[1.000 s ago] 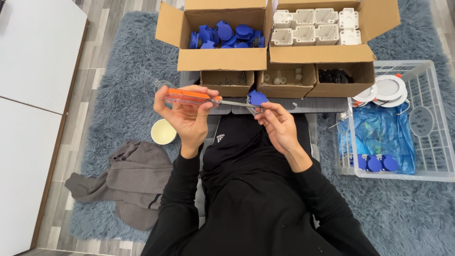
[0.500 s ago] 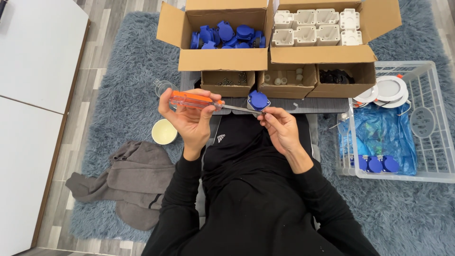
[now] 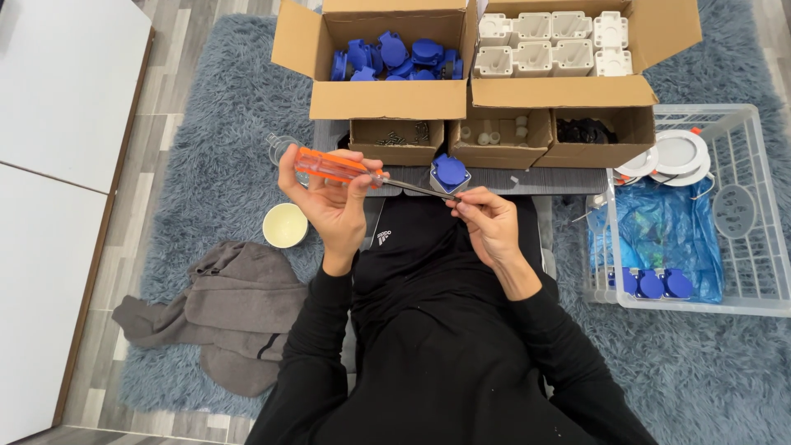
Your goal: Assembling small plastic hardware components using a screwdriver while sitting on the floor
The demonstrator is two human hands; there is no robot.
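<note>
Gripping: left hand (image 3: 329, 202) closing around screwdriver (image 3: 334, 166); right hand (image 3: 486, 222) pinching shaft near blue socket (image 3: 450, 173). Risk: tip slipping off, jabbing fingers.

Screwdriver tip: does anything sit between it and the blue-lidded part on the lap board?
Nothing visible does. The left hand holds the orange screwdriver, the right hand's fingers steady its shaft, and the tip reaches the blue-lidded part unobstructed.

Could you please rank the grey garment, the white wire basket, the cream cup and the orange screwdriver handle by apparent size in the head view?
1. White wire basket and grey garment: similar spread; the basket may look slightly larger, so this is unsure.
3. Orange screwdriver handle, held nearer the camera.
4. Cream cup, close to the handle in apparent size.
</note>
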